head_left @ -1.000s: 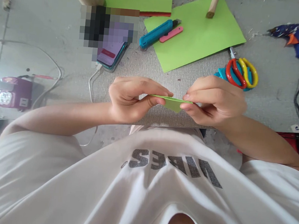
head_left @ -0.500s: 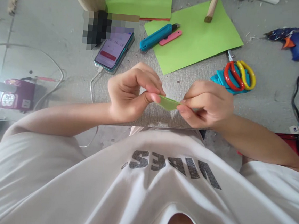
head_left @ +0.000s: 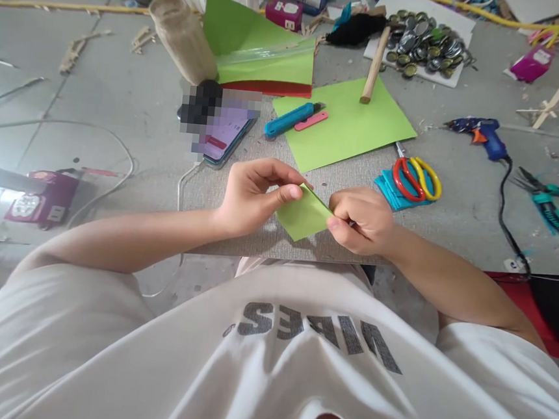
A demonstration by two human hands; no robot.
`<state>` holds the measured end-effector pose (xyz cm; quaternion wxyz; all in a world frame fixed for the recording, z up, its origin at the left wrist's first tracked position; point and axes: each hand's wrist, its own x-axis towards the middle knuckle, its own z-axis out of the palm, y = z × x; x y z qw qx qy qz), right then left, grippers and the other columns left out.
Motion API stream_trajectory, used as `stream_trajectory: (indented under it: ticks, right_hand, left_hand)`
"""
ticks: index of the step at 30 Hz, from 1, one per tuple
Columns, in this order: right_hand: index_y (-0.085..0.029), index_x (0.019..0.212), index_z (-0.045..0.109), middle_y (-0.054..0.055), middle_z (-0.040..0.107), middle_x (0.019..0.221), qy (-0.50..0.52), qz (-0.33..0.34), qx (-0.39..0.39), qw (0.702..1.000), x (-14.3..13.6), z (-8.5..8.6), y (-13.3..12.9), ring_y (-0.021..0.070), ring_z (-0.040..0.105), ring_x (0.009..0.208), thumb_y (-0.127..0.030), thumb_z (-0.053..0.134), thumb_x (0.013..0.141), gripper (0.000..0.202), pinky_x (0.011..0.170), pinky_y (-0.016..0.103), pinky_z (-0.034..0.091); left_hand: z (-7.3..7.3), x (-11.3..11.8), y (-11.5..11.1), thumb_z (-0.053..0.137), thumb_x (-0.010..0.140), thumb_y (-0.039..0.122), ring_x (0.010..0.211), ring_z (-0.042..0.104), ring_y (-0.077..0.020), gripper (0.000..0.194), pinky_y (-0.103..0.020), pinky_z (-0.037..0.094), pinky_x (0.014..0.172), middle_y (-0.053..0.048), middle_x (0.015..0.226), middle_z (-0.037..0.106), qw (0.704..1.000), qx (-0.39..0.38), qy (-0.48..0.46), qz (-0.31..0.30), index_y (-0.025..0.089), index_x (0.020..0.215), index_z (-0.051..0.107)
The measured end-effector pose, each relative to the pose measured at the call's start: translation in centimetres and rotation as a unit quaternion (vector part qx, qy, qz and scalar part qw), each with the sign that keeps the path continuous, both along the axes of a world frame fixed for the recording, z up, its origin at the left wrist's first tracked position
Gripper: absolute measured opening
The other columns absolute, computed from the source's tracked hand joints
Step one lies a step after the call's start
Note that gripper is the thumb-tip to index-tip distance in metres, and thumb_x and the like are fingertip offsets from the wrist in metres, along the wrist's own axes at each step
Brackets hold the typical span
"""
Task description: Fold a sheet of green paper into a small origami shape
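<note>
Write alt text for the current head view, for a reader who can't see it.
A person's left hand and right hand pinch a small piece of green paper near a table's front edge. Beyond lie a larger green sheet, a blue cutter, a phone and red-and-yellow-handled scissors, with a blue glue gun farther right.

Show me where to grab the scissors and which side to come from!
Probably the red and yellow handles, coming from the person's side: their rounded loops face that way, atop blue pieces, while the metal end points away toward the green sheet.
</note>
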<state>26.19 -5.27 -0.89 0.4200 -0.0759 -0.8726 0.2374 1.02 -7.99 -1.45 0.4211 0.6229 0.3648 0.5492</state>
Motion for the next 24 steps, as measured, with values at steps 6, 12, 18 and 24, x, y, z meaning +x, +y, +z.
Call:
stream_trajectory:
  ticks: [6,12,18,24]
  right_hand:
    - [-0.03,0.09,0.041,-0.009,0.043,0.071,-0.004,0.01,-0.021,1.0,-0.1,0.0,-0.5,0.0127,0.038,0.058,-0.013,0.062,0.112,0.035,0.057,0.029,0.03]
    - [-0.03,0.09,0.044,-0.008,0.049,0.072,-0.003,0.005,-0.028,1.0,-0.4,-0.3,-0.7,0.0128,0.043,0.06,-0.014,0.063,0.113,0.033,0.057,0.028,0.033]
    - [-0.028,0.089,0.048,-0.008,0.054,0.074,0.016,0.001,-0.042,0.999,-0.5,-0.4,-0.6,0.011,0.045,0.058,-0.012,0.067,0.111,0.033,0.056,0.026,0.033]
    - [-0.027,0.088,0.049,-0.008,0.053,0.073,0.043,-0.001,-0.049,0.998,-0.7,-0.3,-0.4,0.0084,0.045,0.057,-0.011,0.067,0.109,0.032,0.053,0.023,0.031]
  left_hand:
    - [0.3,0.0,0.4,0.101,0.096,0.069,0.078,0.083,-0.0191,0.049,-0.031,0.069,0.073,-0.009,0.087,0.09,0.999,0.048,-0.008,-0.02,0.022,0.088,0.088]
    - [0.4,-0.3,0.3,0.098,0.095,0.075,0.069,0.072,-0.0162,0.06,-0.03,0.06,0.065,-0.005,0.077,0.081,0.998,0.047,0.035,-0.002,0.022,0.079,0.077]
    - [0.2,-0.2,0.6,0.099,0.092,0.08,0.072,0.073,-0.0171,0.063,-0.031,0.06,0.068,-0.005,0.08,0.081,0.999,0.005,0.046,0.01,0.022,0.082,0.075]
    - [-0.3,-0.4,1.4,0.099,0.089,0.083,0.068,0.067,-0.0164,0.066,-0.03,0.056,0.065,-0.004,0.076,0.077,0.999,0.02,0.047,-0.003,0.022,0.078,0.074]
